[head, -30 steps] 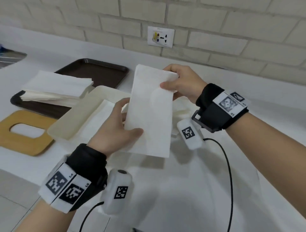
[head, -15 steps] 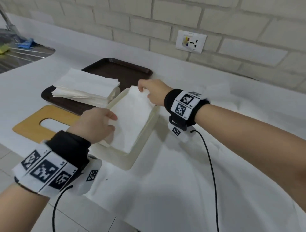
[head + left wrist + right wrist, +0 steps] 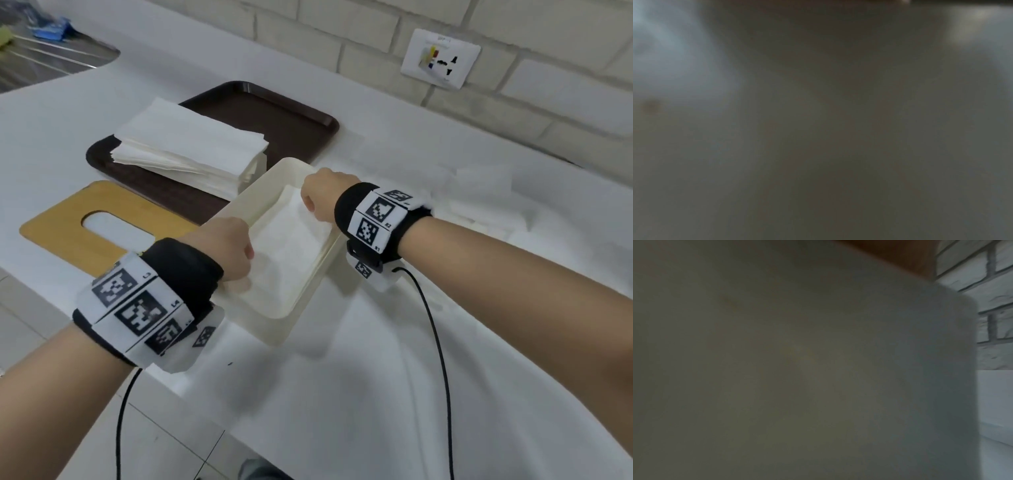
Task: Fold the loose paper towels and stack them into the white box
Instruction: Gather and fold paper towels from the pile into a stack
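The white box (image 3: 274,320) stands on the counter in the head view, with a folded paper towel (image 3: 291,246) lying flat inside it. My left hand (image 3: 236,255) is at the towel's near left end, fingers curled down onto it. At the far end, my right hand (image 3: 317,197) holds the towel the same way, knuckles up. The fingertips of both hands are hidden under the hands. A stack of loose paper towels (image 3: 191,147) lies on a dark brown tray (image 3: 291,116) behind the box. Both wrist views are dim and blurred by a pale surface right at the lens.
A wooden lid with a slot (image 3: 61,240) lies left of the box. More white paper (image 3: 479,202) lies on the counter to the right. A sink (image 3: 41,58) is at the far left, and a wall socket (image 3: 440,58) sits on the brick wall (image 3: 999,305).
Both hands have carried the folded towel from mid-air in front of me leftwards and down into the white box, where it now lies flat.
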Available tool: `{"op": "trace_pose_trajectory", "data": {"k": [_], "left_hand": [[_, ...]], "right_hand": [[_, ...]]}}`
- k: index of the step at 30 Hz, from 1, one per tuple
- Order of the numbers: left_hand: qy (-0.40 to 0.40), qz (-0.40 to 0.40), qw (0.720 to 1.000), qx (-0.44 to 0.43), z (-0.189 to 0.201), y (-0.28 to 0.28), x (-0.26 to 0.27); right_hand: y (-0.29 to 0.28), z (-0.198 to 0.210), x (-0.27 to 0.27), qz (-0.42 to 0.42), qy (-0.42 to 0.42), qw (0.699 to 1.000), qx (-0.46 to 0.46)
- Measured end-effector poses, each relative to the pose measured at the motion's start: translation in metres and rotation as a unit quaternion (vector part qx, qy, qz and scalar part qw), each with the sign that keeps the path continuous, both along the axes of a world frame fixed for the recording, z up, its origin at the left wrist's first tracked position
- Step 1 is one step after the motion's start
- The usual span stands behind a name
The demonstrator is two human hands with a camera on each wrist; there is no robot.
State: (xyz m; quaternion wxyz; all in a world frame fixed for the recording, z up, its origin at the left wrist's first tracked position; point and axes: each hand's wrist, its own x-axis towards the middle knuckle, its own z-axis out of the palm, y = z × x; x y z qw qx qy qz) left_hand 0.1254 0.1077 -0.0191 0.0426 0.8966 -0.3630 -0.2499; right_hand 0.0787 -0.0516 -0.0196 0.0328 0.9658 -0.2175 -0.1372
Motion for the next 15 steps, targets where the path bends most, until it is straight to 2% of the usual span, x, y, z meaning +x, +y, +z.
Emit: {"op": "trace_pose_trajectory", "data": {"k": [2, 5, 11, 15], "left_hand": [[0.010, 0.002, 1.000, 0.004, 0.002, 0.001, 0.003], [0.006, -0.021, 1.000, 0.020, -0.002, -0.001, 0.000], [-0.052, -0.052, 0.997, 0.034, -0.005, -0.003, -0.006], [-0.075, -0.086, 0.991, 0.076, -0.001, -0.004, -0.011]], "right_hand": [[-0.002, 0.002, -0.002, -0.013, -0.017, 1.000, 0.005], [-0.002, -0.003, -0.006, -0.016, 0.007, 1.000, -0.001], [-0.004, -0.011, -0.004, -0.014, 0.013, 1.000, -0.008], [-0.003, -0.010, -0.004, 0.019, 0.064, 0.998, -0.016]]}}
